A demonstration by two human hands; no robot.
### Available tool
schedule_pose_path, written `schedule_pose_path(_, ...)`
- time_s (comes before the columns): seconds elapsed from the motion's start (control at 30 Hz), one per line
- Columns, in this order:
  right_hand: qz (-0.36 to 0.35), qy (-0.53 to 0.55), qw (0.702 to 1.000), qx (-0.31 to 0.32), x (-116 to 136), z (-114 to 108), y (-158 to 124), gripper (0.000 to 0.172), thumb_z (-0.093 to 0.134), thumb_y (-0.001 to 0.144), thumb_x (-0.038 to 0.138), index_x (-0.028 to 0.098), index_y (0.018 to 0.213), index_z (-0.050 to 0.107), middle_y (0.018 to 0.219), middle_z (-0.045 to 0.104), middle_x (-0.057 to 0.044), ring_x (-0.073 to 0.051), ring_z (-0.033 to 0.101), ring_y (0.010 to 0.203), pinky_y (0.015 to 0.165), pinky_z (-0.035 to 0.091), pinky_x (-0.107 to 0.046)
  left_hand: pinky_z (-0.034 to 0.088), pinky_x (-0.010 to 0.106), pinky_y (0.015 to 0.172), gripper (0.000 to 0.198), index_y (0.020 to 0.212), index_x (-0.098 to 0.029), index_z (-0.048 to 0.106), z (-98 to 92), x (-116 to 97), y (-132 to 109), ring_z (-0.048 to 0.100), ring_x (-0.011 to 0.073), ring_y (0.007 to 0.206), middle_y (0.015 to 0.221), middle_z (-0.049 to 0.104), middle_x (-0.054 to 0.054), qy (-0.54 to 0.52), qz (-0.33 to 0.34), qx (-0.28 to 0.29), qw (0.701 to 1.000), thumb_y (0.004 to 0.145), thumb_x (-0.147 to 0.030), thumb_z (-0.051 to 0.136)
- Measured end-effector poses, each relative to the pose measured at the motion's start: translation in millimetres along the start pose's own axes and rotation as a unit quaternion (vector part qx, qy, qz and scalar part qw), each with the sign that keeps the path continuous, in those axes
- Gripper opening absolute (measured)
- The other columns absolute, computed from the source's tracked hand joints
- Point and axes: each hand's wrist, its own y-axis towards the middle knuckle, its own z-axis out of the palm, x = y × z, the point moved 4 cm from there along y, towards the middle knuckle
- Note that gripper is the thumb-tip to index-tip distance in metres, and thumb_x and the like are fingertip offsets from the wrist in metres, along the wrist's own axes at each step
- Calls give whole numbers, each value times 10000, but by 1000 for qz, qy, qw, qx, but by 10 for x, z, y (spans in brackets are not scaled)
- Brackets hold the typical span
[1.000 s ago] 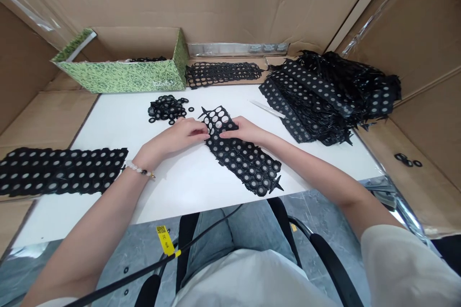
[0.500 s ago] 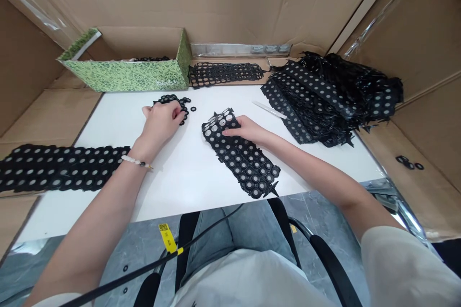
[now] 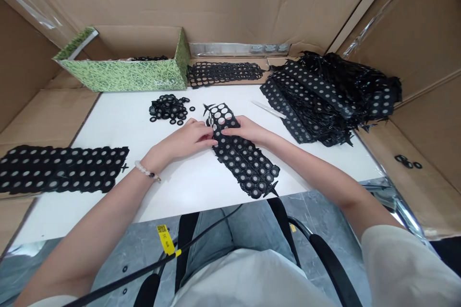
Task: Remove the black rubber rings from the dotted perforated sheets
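Note:
A black rubber sheet of moulded rings (image 3: 248, 163) lies slantwise on the white table, its far end lifted and showing several empty round holes. My right hand (image 3: 247, 130) grips the sheet's right side near that end, thumb on top and fingers underneath. At the opposite edge, my left hand (image 3: 196, 136) pinches the sheet between thumb and fingers; whether a single ring is in that pinch is hidden. Beyond my left hand sits a loose pile of small black rubber rings (image 3: 167, 107).
Another ring sheet (image 3: 65, 169) extends over the table's left side. A green patterned box (image 3: 126, 76) and a stripped ring web (image 3: 226, 73) stand at the back. Stacked sheets (image 3: 327, 96) fill the back right, beside a white pen-like tool (image 3: 268, 109). Cardboard walls (image 3: 230, 5) surround the table.
My left hand has moved right and nearer, from the ring pile to the sheet's left edge. The sheet's far end now stands folded up more. My right hand stays on it.

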Motion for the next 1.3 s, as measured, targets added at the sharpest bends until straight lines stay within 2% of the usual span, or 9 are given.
schedule_pose_path(0.13,-17,7,999,40,22,32,0,371,865,640,314,155,953,746,1029,754,-34,-230,654,1059,1101,413,-453,342,381,939,408,838,-203,609,29,73,11,563,227,831,811,622,32,-25,-3,15,1000,971,-573,500)
schedule_pose_path(0.27,-37,26,998,43,-1,48,15,394,869,619,275,165,962,709,1043,745,-27,-225,652,1078,1122,408,-466,336,400,950,422,849,-197,624,7,66,5,543,243,856,817,614,45,-7,-10,7,1000,938,-600,536)
schedule_pose_path(0.57,-55,25,998,31,-41,49,38,444,858,623,265,176,982,614,1098,703,-39,-228,634,1118,1154,385,-476,361,402,917,441,696,-198,503,4,-37,23,492,231,813,703,506,19,-48,3,19,999,960,-550,488)
schedule_pose_path(0.73,-44,13,998,49,-16,48,28,471,858,638,291,172,1024,614,1087,717,-42,-238,628,1134,1158,376,-496,400,375,861,451,666,-190,518,-11,-48,30,488,215,799,742,482,21,-108,7,2,994,953,-535,478)
schedule_pose_path(0.93,-63,9,994,95,34,81,-1,436,806,708,335,191,1056,588,1139,695,-51,-239,600,1193,1173,368,-484,472,365,899,432,796,-181,661,45,14,21,548,220,906,936,569,55,-237,-6,14,971,931,-573,539)
schedule_pose_path(1.03,-62,17,992,105,33,90,-11,422,780,724,341,216,1067,567,1153,683,-47,-238,585,1213,1170,374,-466,473,371,889,440,752,-182,643,54,34,14,535,212,875,900,556,47,-262,-23,13,965,925,-575,549)
schedule_pose_path(1.13,-45,43,993,100,23,103,-21,420,765,704,320,222,1059,565,1142,678,-46,-242,583,1200,1158,383,-461,461,372,894,477,743,-181,639,49,-2,18,532,219,878,895,553,49,-243,-18,13,970,932,-602,518)
schedule_pose_path(1.3,-35,61,996,57,40,145,-39,478,825,649,313,225,1022,539,1045,633,-9,-213,588,1078,1101,421,-427,439,360,875,493,828,-190,703,17,-65,23,532,239,884,862,558,61,-105,-8,-30,994,967,-588,447)
